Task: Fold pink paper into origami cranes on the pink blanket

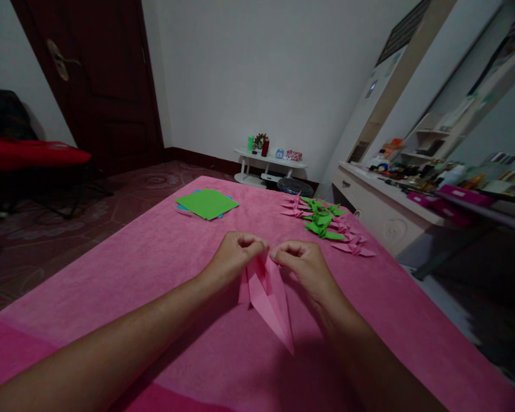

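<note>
Between my hands hangs a partly folded piece of pink origami paper (pixel 268 300), its long point slanting down toward me. My left hand (pixel 242 249) pinches its upper left edge between thumb and fingers. On the upper right, my right hand (pixel 300 257) grips the paper the same way, close beside the left fingertips. The fingers cover the top of the folds. Past my right hand lie several folded paper cranes, green ones (pixel 320 220) in the middle and pink ones (pixel 354 246) around them.
A stack of square paper (pixel 208 204), green on top with blue beneath, lies at the table's far left. The pink cloth (pixel 154 269) covers the table. On the right stands a cluttered dresser (pixel 381 200); a low white stand (pixel 270 160) is by the wall.
</note>
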Action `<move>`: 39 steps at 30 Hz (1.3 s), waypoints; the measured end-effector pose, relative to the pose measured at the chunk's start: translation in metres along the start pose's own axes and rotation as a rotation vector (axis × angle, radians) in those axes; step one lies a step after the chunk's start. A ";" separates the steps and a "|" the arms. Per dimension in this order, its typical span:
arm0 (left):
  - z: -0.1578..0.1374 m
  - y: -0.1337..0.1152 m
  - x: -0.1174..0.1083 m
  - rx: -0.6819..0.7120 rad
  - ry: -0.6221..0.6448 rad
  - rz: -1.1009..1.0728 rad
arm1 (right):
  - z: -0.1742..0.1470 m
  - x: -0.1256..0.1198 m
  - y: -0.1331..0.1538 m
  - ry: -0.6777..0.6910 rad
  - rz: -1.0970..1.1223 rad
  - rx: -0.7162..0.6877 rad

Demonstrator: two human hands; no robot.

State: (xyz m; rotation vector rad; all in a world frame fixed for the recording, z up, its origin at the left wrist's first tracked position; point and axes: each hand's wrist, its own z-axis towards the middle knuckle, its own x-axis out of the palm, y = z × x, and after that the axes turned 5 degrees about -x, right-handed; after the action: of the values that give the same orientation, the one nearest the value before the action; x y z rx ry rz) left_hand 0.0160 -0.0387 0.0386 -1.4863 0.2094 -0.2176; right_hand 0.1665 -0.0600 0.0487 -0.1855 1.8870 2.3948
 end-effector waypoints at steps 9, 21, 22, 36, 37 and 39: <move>0.006 0.007 -0.004 0.041 0.090 0.088 | 0.000 -0.004 -0.003 0.021 0.120 0.169; 0.000 -0.001 0.000 0.150 -0.020 0.255 | -0.002 0.000 0.000 -0.004 0.067 0.079; 0.000 -0.001 0.000 0.156 -0.024 0.261 | -0.002 0.001 0.000 -0.006 0.060 0.068; -0.002 -0.001 -0.001 0.191 -0.043 0.232 | -0.003 0.004 0.000 0.098 -0.009 -0.060; -0.002 0.001 -0.001 0.173 -0.038 0.212 | -0.002 0.003 0.000 0.100 -0.014 -0.071; 0.000 0.004 -0.001 0.131 -0.022 0.131 | -0.001 0.001 0.001 0.085 -0.024 -0.081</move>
State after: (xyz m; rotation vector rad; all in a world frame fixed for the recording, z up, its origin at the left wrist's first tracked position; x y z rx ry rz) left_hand 0.0152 -0.0381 0.0341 -1.3395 0.2691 -0.1070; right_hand 0.1652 -0.0615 0.0489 -0.3195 1.8115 2.4869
